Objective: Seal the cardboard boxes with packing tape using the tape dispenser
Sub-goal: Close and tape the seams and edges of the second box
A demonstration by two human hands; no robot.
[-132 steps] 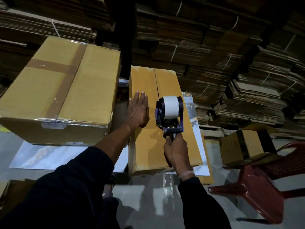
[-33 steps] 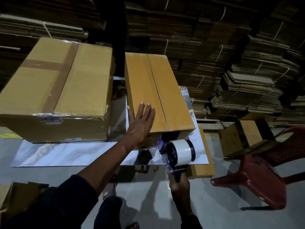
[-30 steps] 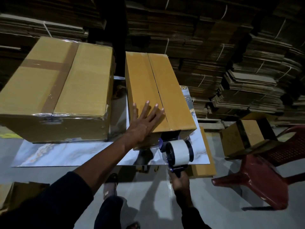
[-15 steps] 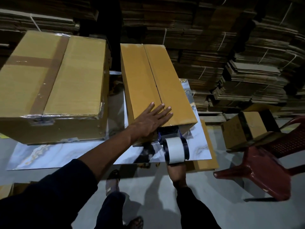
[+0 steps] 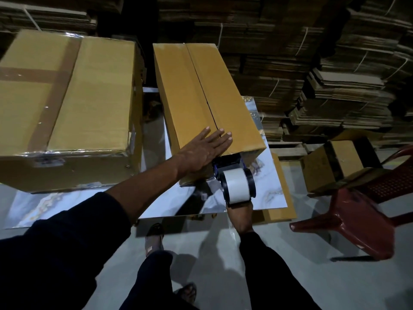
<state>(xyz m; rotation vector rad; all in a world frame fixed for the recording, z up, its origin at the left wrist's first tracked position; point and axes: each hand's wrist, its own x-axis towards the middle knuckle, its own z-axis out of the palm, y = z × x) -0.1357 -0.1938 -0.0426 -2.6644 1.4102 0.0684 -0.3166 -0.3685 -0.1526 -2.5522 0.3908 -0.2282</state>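
While the narrow yellow-brown cardboard box (image 5: 207,104) lay lengthwise on the glossy marble-patterned bench (image 5: 156,204), its two top flaps were seen closed but with the dark centre seam bare of tape along the whole visible length. The left hand (image 5: 204,151) was laid flat, fingers straight, across the near end of that seam, so the flaps were pressed down rather than gripped. The blue-framed tape dispenser with its white tape roll (image 5: 237,186) was held against the near end face of the box, just below the top edge; the right hand (image 5: 240,213) was placed beneath the roll, and its grip was judged to be closed round the handle, though the handle itself was hidden. Whether tape had already been stuck to the end face could not be told. To the left, the large brown cardboard box (image 5: 67,97) was seen already sealed, with crossed strips of tape on its top. The task was therefore judged partly done: one box finished, the narrow one only at its starting point, with the pull along the seam and the cut left to do.
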